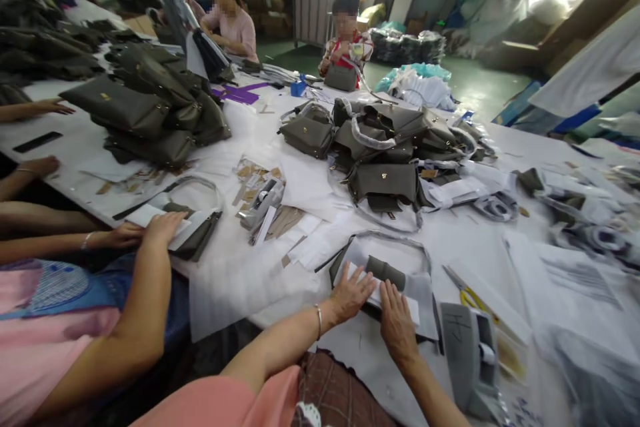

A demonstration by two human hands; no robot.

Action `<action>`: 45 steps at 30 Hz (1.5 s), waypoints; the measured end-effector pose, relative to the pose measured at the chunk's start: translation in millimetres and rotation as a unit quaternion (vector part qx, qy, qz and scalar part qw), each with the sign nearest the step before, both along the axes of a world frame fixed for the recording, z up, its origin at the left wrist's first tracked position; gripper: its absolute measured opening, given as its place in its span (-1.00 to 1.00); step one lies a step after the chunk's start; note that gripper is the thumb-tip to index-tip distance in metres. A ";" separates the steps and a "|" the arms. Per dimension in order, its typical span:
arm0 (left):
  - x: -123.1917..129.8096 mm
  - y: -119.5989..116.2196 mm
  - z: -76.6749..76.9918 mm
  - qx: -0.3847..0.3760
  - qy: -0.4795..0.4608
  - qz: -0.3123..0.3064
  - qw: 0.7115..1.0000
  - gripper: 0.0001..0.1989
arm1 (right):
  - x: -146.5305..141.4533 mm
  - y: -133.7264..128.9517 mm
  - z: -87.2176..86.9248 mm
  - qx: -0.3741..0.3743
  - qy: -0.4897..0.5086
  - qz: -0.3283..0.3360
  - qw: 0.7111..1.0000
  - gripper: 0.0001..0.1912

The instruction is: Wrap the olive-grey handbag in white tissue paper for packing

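A dark olive handbag (pixel 387 269) lies flat on the white table in front of me, its strap looped away from me and wrapped in pale sheeting. Across the bag runs a white paper strip (pixel 411 307). My left hand (pixel 354 293) lies flat on the strip's left part, fingers stretched out. Beside it, my right hand (pixel 397 313) presses on the strip with its fingers extended. Neither hand grips anything. Part of the bag and strip is hidden under my hands. To the right of the bag sits a grey tape dispenser (pixel 469 353).
Yellow-handled scissors (pixel 467 295) lie behind the dispenser. Piled handbags (pixel 385 180) stand across the table, with another heap (pixel 150 103) at left. Tags and packets (pixel 260 190) lie mid-table. At my left, a co-worker's hands (pixel 163 227) rest on a similar bag. Other people work at the far side.
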State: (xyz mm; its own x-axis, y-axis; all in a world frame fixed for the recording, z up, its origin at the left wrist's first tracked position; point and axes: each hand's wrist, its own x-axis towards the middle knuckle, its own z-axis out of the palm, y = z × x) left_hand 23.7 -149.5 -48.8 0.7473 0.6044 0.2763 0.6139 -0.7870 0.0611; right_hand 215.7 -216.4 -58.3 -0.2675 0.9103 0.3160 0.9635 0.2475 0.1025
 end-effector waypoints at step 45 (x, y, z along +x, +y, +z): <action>-183.2 -252.1 -150.3 -0.344 -0.140 0.662 0.651 -0.45 | 27.9 2.4 -0.5 -0.031 0.061 0.117 0.991 -0.40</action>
